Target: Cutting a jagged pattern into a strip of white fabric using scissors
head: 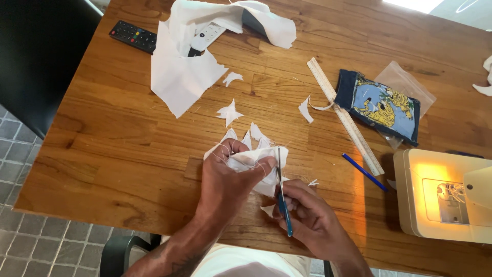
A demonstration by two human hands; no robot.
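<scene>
Both hands work: left hand (225,179) grips white fabric (256,164), right hand (307,220) grips scissors (282,197) (blue-handled).

A clear, flat zip bag (407,82) lies on the table's (128,143) right side, under a printed blue pouch (382,105).

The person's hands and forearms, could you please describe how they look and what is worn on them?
Both the left hand and the right hand are bare: no gloves, and no rings or watch that I can see. The forearms are unsleeved. The left forearm carries a dark tattoo-like marking.
</scene>
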